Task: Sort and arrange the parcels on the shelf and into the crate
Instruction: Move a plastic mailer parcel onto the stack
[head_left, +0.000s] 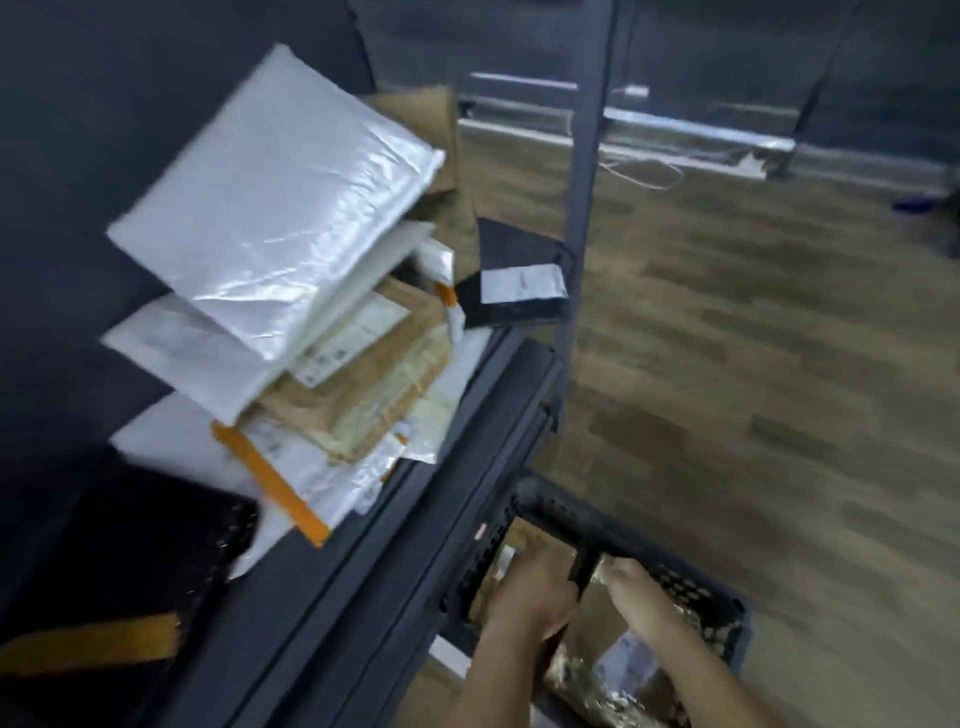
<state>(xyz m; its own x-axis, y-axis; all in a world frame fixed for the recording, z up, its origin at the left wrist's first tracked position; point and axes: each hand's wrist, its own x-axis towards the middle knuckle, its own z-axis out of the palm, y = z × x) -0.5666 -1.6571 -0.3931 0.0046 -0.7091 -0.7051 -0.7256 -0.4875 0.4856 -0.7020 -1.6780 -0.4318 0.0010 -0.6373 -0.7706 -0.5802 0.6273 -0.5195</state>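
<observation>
- Two bare hands reach down into a black perforated crate (670, 582) on the floor, just beside the foot of the shelf (395, 545).
- Left hand (530, 592) sits over a brown parcel (511, 558) at the crate end nearest the shelf; fingers (558, 584) curl down, seemingly gripping a dark flat edge between the hands, though blur leaves the grasp unsure.
- Right hand (641, 592) rests on a crinkled gold parcel (587, 675) farther from the shelf; fingers look bent, but I cannot tell if they grasp it.
- Gold parcel lies directly under the right hand, long axis seemingly running toward the viewer; the right hand is nearer it.
- Both forearms enter from the lower edge, angled down, wrists close together.
- On the shelf above the crate, a tilted stack of white mailers (270, 202) and brown envelopes (363, 384) waits, with a black parcel (514, 280) at its far end.
</observation>
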